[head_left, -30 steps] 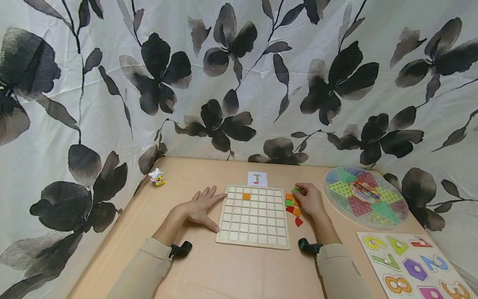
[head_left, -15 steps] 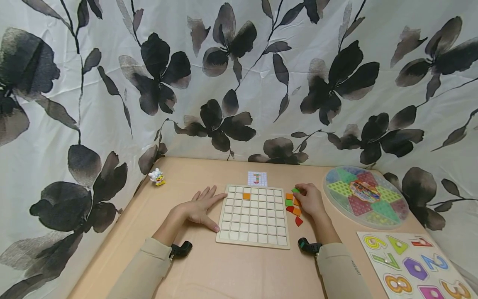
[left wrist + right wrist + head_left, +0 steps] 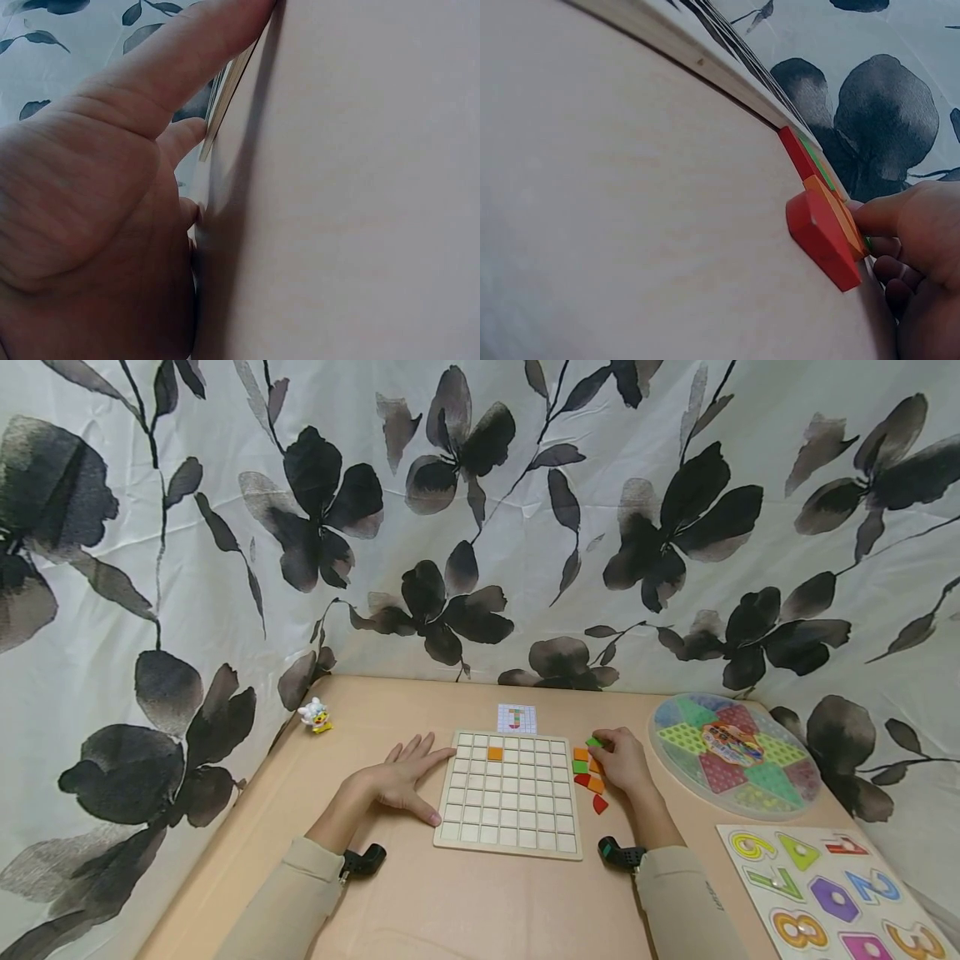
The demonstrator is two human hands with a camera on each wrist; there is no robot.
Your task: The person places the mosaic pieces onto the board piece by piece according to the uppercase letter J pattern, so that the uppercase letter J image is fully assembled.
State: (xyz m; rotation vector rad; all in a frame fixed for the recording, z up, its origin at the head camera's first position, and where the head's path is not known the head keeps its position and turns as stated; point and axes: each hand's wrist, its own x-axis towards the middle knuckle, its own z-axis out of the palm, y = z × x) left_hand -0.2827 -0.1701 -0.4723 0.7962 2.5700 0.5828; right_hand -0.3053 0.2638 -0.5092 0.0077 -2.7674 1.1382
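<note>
A wooden grid board [image 3: 510, 802] with pale square cells lies mid-table, one orange square [image 3: 495, 754] set in its upper row. My left hand [image 3: 401, 781] is spread at the board's left side, thumb and index finger touching its edge. Beyond the right edge, my right hand [image 3: 624, 760] pinches a green block [image 3: 594, 742] between thumb and fingers, which partly cover it. Close by lie another green square [image 3: 581, 767], several orange pieces and a red piece [image 3: 582, 780]. A red block with a curved side [image 3: 821, 238] sits nearest in the right wrist view.
Behind the board lies a small grid card [image 3: 517, 719] with a coloured pattern. A round patterned case [image 3: 733, 756] stands at the right, with a number-and-shape sheet [image 3: 840, 893] in front of it. A small white-and-yellow figurine [image 3: 315, 715] stands back left. Floral cloth [image 3: 480, 543] hangs behind the table.
</note>
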